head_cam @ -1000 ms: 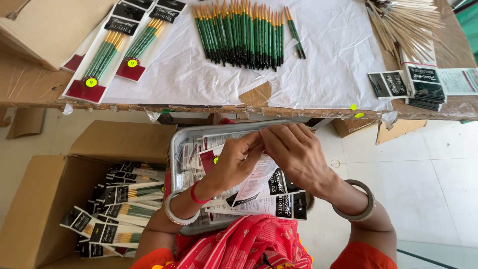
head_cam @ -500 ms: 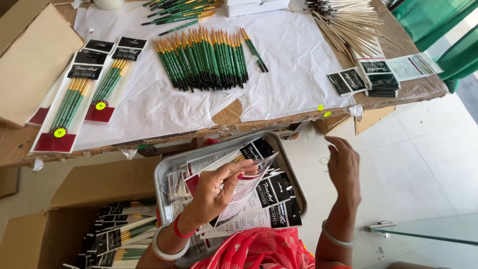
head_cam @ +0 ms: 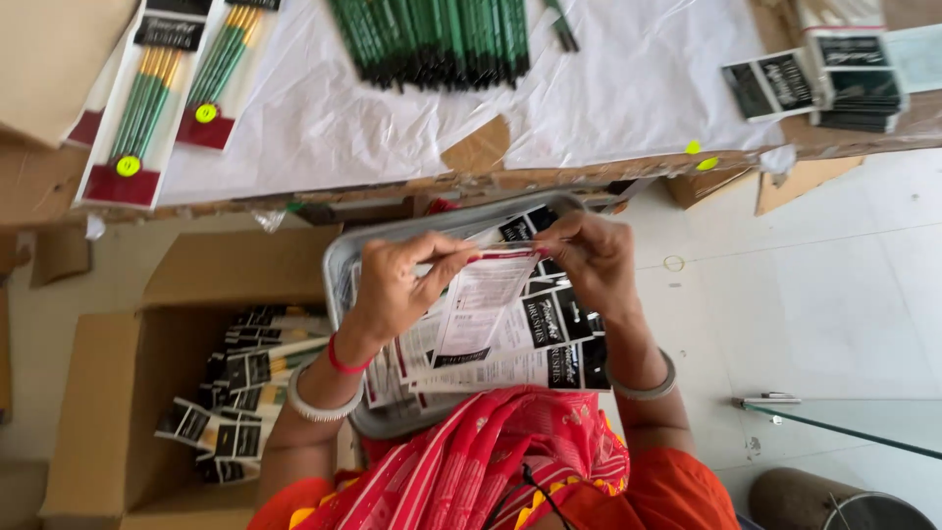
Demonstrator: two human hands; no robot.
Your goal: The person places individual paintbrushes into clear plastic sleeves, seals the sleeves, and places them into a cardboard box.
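Note:
My left hand and my right hand both pinch the top edge of one printed card sleeve, held up flat over a grey metal tray on my lap. Several more black-and-white printed cards lie in the tray beneath it. On the low table beyond sit a bundle of green-handled brushes on white paper, and two packed brush sets at the left.
A cardboard box on the floor at my left holds several packed brush sets. A stack of black cards rests at the table's right end. A glass shelf edge and a round bin stand at lower right.
My right hand has come back from the right side of the tray and joined the left on the card sleeve. The view has tilted down and closer to the tray.

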